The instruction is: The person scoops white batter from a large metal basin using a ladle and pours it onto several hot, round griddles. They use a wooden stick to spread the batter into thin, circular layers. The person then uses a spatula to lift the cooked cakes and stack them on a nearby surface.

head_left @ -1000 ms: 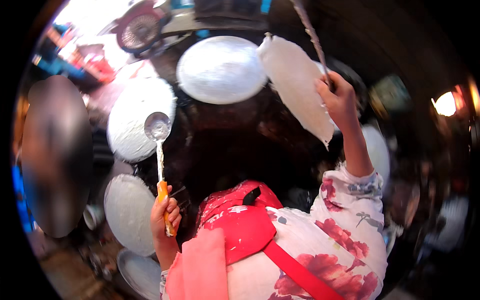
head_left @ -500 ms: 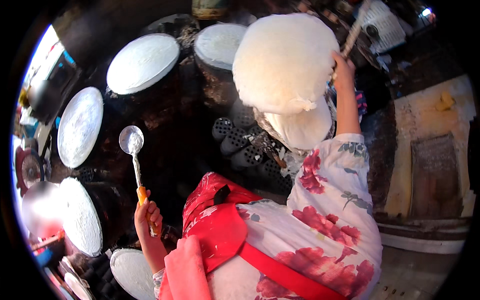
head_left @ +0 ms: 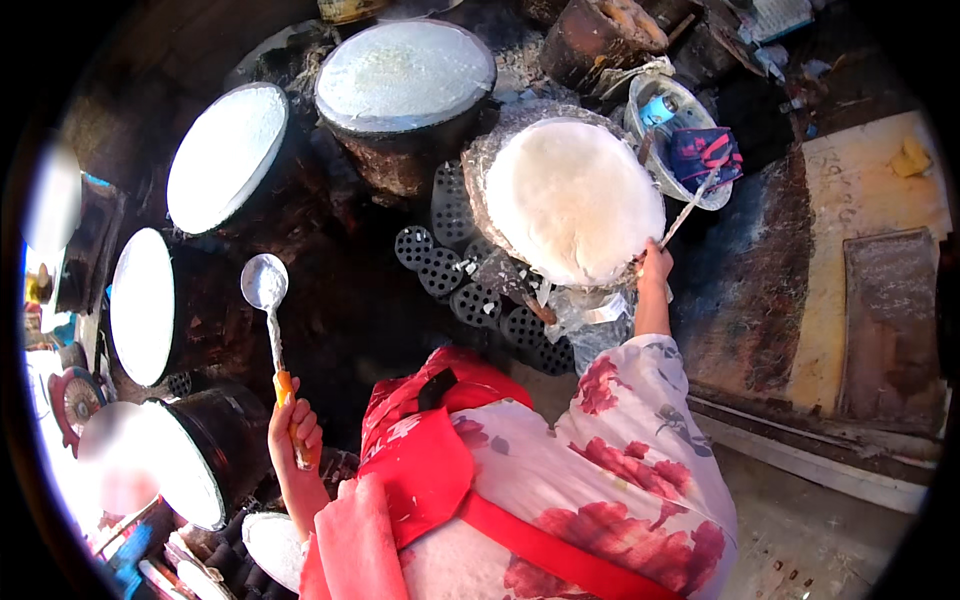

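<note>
In my left hand [head_left: 297,430], fingers wrapped round its orange handle, a ladle [head_left: 265,283] stands upright with white batter smeared in its bowl. My right hand [head_left: 652,270] is closed on a thin stick [head_left: 690,212] at the near right edge of a round white flatbread sheet [head_left: 575,200]. That sheet lies flat on a round, plastic-wrapped support [head_left: 484,165]. Farther left, a round pan [head_left: 405,75] covered in white stands on a dark stove. Whether the right fingers also touch the sheet cannot be made out.
More white-topped round pans [head_left: 228,158] curve down my left side. Perforated coal briquettes [head_left: 440,270] stand between them and the support. A basin [head_left: 705,195] holding a blue can and dark cloth sits beyond the sheet. A worn board [head_left: 890,330] lies at right; a blurred person is at far left.
The large white sheet, raised on the stick before, now lies on the support. My right hand has come lower and nearer. My left hand holds the ladle as before, while the view has shifted.
</note>
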`<move>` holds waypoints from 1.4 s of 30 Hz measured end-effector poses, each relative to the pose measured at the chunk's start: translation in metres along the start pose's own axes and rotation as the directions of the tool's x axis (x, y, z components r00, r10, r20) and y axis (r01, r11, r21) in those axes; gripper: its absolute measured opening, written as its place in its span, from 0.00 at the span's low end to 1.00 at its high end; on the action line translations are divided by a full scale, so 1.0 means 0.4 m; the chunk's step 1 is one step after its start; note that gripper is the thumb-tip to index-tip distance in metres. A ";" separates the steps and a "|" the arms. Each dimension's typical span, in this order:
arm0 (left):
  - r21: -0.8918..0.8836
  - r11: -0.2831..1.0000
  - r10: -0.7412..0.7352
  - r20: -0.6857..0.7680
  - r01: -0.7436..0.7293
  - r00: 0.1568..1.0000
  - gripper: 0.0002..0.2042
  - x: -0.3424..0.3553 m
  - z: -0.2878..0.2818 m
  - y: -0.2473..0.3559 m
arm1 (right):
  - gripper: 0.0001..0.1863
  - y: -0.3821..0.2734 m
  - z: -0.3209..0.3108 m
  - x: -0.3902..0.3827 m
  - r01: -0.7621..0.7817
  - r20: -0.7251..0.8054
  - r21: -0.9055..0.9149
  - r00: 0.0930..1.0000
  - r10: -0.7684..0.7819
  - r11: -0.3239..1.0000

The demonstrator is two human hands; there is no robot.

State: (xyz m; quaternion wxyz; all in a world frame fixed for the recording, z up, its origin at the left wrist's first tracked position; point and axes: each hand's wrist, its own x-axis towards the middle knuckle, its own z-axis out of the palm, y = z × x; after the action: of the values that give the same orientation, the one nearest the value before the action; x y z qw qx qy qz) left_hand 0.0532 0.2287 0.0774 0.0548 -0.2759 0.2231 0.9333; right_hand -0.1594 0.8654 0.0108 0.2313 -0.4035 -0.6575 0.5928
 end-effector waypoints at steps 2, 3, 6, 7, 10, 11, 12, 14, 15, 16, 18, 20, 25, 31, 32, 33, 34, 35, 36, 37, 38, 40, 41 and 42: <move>-0.040 0.999 -0.001 -0.022 0.000 1.000 0.17 0.023 0.050 -0.022 | 0.12 -0.013 0.025 0.078 0.068 0.056 -0.259 0.997 -0.055 0.963; -0.072 0.997 0.000 -0.020 -0.001 1.000 0.18 0.022 0.069 -0.036 | 0.13 -0.022 0.018 0.103 0.189 0.015 -0.539 0.977 -0.215 0.821; -0.171 0.984 0.045 -0.008 -0.046 0.999 0.19 -0.002 0.088 -0.078 | 0.19 -0.086 0.055 0.072 0.343 0.161 -0.904 0.825 -0.542 0.254; -0.209 0.973 0.096 -0.013 -0.097 0.995 0.19 -0.016 0.074 -0.093 | 0.20 -0.123 0.108 0.020 0.398 0.213 -0.888 0.800 -0.561 0.231; -0.248 0.951 0.184 -0.038 -0.187 0.982 0.20 -0.053 0.096 -0.142 | 0.19 -0.211 0.291 -0.143 0.701 0.508 -0.700 0.624 -0.594 0.138; -0.247 0.945 0.199 -0.084 -0.214 0.976 0.20 -0.073 0.113 -0.157 | 0.19 -0.226 0.343 -0.200 0.756 0.554 -0.640 0.579 -0.598 0.140; -0.199 0.949 0.223 -0.116 -0.243 0.968 0.20 -0.108 0.127 -0.164 | 0.18 -0.243 0.364 -0.215 0.751 0.562 -0.651 0.574 -0.595 0.109; -0.194 0.943 0.262 -0.065 -0.270 0.963 0.20 -0.107 0.084 -0.163 | 0.15 -0.250 0.423 -0.195 0.661 0.557 -0.747 0.683 -0.473 0.075; -0.141 0.936 0.302 -0.146 -0.321 0.942 0.20 -0.148 0.089 -0.187 | 0.14 -0.217 0.449 -0.136 0.645 0.560 -0.761 0.706 -0.434 0.067; -0.180 0.905 0.366 -0.135 -0.386 0.921 0.20 -0.182 0.052 -0.223 | 0.14 -0.177 0.477 -0.096 0.716 0.610 -0.694 0.638 -0.470 0.071; -0.107 0.881 0.402 -0.345 -0.462 0.848 0.19 -0.254 0.068 -0.268 | 0.14 -0.155 0.520 -0.135 0.778 0.678 -0.624 0.585 -0.446 0.072; -0.150 0.855 0.421 -0.359 -0.497 0.833 0.19 -0.295 0.025 -0.309 | 0.14 -0.156 0.516 -0.182 0.768 0.713 -0.640 0.587 -0.384 -0.015; -0.127 0.848 0.443 -0.362 -0.514 0.820 0.19 -0.325 0.015 -0.333 | 0.19 -0.064 0.463 -0.172 0.763 0.721 -0.646 0.601 -0.344 -0.021; -0.083 0.881 0.418 -0.323 -0.466 0.849 0.19 -0.327 0.001 -0.324 | 0.26 0.014 0.343 -0.096 0.772 0.727 -0.636 0.598 -0.337 -0.003; -0.074 0.886 0.415 -0.316 -0.458 0.853 0.19 -0.329 0.003 -0.323 | 0.26 0.018 0.332 -0.084 0.785 0.734 -0.620 0.580 -0.353 0.001; -0.067 0.893 0.404 -0.315 -0.445 0.859 0.19 -0.329 0.006 -0.322 | 0.26 0.020 0.321 -0.072 0.797 0.741 -0.603 0.562 -0.368 0.003; -0.061 0.900 0.394 -0.313 -0.432 0.864 0.20 -0.328 0.009 -0.322 | 0.26 0.020 0.310 -0.062 0.798 0.749 -0.602 0.556 -0.362 -0.020; -0.050 0.905 0.388 -0.314 -0.423 0.867 0.20 -0.329 0.012 -0.320 | 0.26 0.013 0.306 -0.063 0.801 0.758 -0.597 0.548 -0.354 -0.039; -0.042 0.908 0.385 -0.309 -0.416 0.870 0.20 -0.330 0.008 -0.320 | 0.26 0.008 0.302 -0.062 0.804 0.767 -0.591 0.539 -0.347 -0.058; -0.038 0.913 0.378 -0.301 -0.407 0.876 0.20 -0.331 0.003 -0.321 | 0.26 0.008 0.299 -0.058 0.804 0.768 -0.592 0.539 -0.345 -0.061; -0.035 0.916 0.373 -0.294 -0.400 0.880 0.20 -0.333 -0.001 -0.320 | 0.26 0.007 0.300 -0.054 0.805 0.771 -0.590 0.537 -0.342 -0.065; -0.035 0.920 0.365 -0.291 -0.391 0.885 0.20 -0.334 -0.001 -0.322 | 0.26 0.007 0.289 -0.053 0.786 0.752 -0.616 0.569 -0.333 -0.048; -0.045 0.918 0.367 -0.283 -0.395 0.886 0.20 -0.335 -0.001 -0.322 | 0.26 0.013 0.279 -0.043 0.789 0.753 -0.613 0.566 -0.334 -0.044; -0.055 0.915 0.370 -0.277 -0.400 0.887 0.20 -0.336 0.000 -0.324 | 0.26 0.028 0.268 -0.025 0.793 0.756 -0.607 0.562 -0.334 -0.039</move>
State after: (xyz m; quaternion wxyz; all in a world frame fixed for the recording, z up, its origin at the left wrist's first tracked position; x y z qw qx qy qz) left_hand 0.1954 0.3475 0.0998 -0.1768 -0.3491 0.2265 0.8919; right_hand -0.2349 0.7935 -0.0185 0.0406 -0.0072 -0.9991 -0.0078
